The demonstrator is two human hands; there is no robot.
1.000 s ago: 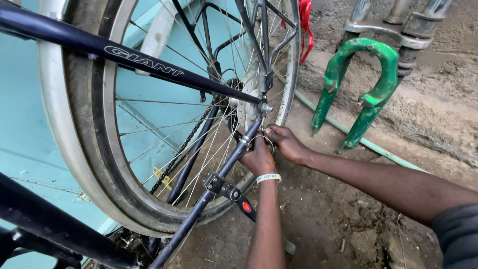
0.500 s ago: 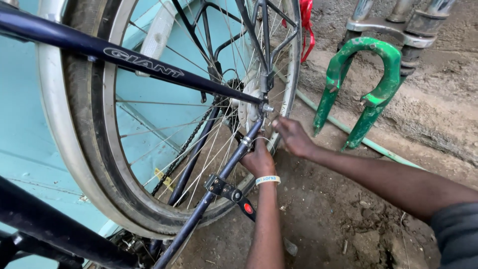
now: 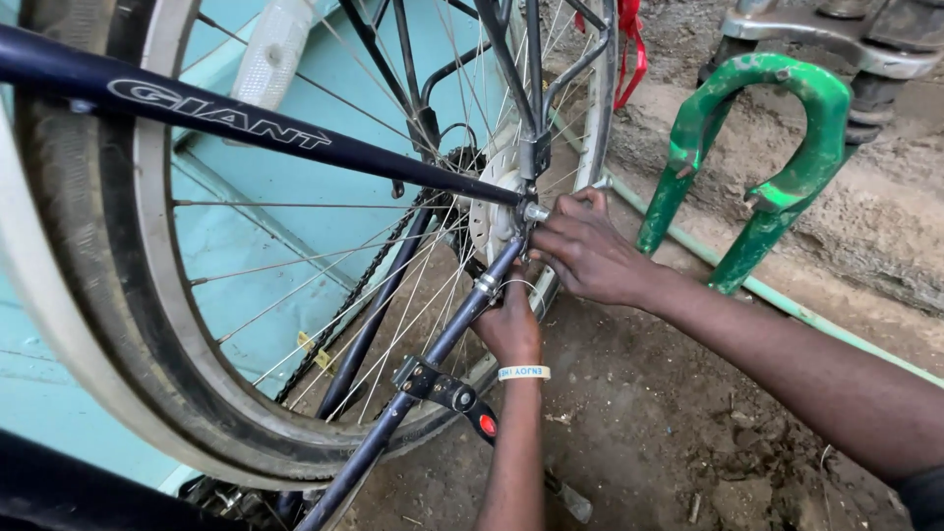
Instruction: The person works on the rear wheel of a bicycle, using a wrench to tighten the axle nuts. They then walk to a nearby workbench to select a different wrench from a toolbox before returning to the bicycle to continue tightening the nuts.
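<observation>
A bicycle rear wheel (image 3: 118,324) with a pale tyre fills the left of the head view. Two dark frame tubes meet at its axle nut (image 3: 536,211). My right hand (image 3: 590,258) comes in from the right, and its fingers are closed around the axle nut. A small silvery metal end (image 3: 601,183) sticks out above those fingers. My left hand (image 3: 511,323), with a pale wristband, reaches up from below and curls around the lower frame tube (image 3: 447,329) just under the axle. Its fingertips are hidden behind the tube.
A red reflector on a black bracket (image 3: 462,401) is clamped to the lower tube. The chain (image 3: 344,315) runs behind the spokes. A green U-shaped metal piece (image 3: 777,167) stands on dirt ground at the right, with a thin green pipe (image 3: 816,320) beside it. A turquoise wall lies behind the wheel.
My right hand has moved up and left, from beside my left hand onto the axle nut. My left hand stays on the lower tube. The view has drawn closer.
</observation>
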